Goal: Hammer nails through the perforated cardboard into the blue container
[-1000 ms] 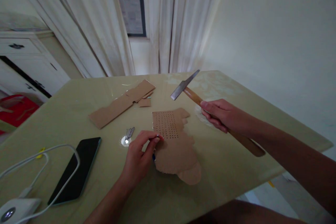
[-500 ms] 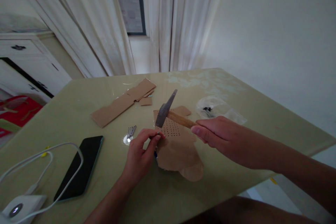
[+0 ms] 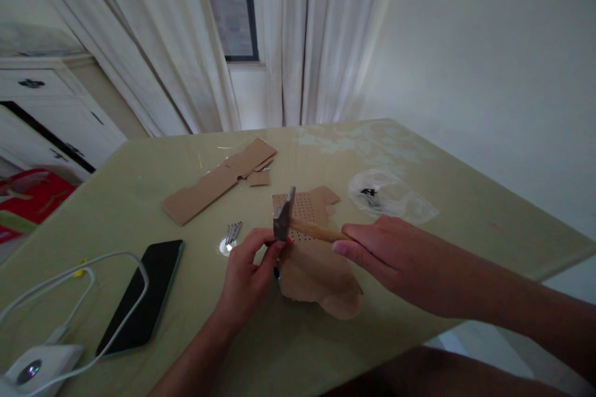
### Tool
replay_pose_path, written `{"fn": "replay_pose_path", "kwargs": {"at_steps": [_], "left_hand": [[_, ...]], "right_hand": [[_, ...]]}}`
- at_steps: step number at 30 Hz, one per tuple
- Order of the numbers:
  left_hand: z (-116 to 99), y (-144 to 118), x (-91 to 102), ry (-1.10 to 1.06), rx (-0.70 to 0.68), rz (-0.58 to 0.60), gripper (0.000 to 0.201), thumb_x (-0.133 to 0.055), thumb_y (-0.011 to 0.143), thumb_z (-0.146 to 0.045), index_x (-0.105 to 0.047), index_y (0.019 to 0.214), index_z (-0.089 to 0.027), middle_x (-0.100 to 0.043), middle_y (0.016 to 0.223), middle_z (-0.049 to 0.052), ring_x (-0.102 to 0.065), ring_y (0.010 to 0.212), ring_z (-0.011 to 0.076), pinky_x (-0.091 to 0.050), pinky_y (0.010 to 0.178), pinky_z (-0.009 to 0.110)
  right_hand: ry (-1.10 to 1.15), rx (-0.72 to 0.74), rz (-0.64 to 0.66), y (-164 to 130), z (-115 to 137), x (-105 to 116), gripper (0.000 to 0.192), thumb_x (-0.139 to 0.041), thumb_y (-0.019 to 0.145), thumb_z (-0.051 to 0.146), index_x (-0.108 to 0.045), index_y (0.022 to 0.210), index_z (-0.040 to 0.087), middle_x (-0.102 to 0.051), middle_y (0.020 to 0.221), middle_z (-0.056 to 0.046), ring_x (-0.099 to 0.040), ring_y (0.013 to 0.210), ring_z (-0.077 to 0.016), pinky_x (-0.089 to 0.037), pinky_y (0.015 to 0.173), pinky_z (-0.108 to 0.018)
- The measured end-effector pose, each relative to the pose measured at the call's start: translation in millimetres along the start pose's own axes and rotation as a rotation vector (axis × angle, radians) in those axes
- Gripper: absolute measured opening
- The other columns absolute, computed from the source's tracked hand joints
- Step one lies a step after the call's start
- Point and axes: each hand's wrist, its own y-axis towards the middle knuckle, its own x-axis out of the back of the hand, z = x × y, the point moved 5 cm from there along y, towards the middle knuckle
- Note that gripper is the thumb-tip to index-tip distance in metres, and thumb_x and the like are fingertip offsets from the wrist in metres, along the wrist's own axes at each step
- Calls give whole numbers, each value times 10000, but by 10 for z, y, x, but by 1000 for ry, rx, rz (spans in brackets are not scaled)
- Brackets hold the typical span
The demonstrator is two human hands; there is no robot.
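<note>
Right hand (image 3: pixel 395 257) grips the wooden handle of a hammer (image 3: pixel 298 226) at the centre of the frame, its long axis running roughly level from right to left, the steel head pointing down at the perforated cardboard piece (image 3: pixel 314 254) on the table (image 3: pixel 419 155). Left hand (image 3: pixel 246 273) pinches its fingertips together just under the head, apparently steadying a nail too small to make out. Spare nails (image 3: pixel 231 234) lie just left; a phone (image 3: pixel 142 298) sits lower left.
</note>
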Motion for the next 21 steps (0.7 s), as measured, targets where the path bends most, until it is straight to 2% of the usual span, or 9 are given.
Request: {"fn": "replay_pose_path", "kwargs": {"at_steps": [7, 11, 18, 21], "left_hand": [[4, -14, 7, 17, 10, 3, 187, -646, 1034, -246, -810, 943, -243, -825, 894, 20, -759, 799, 186, -606, 725, 280], [2, -24, 8, 14, 14, 12, 179, -645, 1038, -253, -817, 993, -236, -831, 946, 31, -771, 847, 189, -610, 746, 276], [-13, -25, 2, -8, 14, 4, 189, -650, 1037, -248, -819, 952, -241, -822, 899, 10, -766, 807, 166, -600, 725, 249], [-13, -23, -1, 1, 9, 6, 188, -643, 1036, -239, -818, 967, -245, -821, 920, 8, -765, 835, 169, -600, 744, 253]], "right_hand": [[-14, 6, -70, -25, 46, 54, 526, -333, 1163, 554, -605, 810, 274, -655, 700, -37, -626, 665, -245, -367, 625, -392], [-13, 23, -18, 4, 45, -7, 494, -388, 1161, 507, -591, 781, 265, -647, 669, -26, -621, 628, -232, -360, 619, -387], [-64, 36, -87, -9, 102, 130, 530, -338, 1182, 509, -606, 808, 247, -631, 668, -13, -598, 606, -198, -319, 598, -354], [-105, 43, -43, -6, 97, 82, 486, -370, 1190, 439, -611, 821, 233, -650, 687, -8, -618, 632, -198, -330, 618, -345]]}}
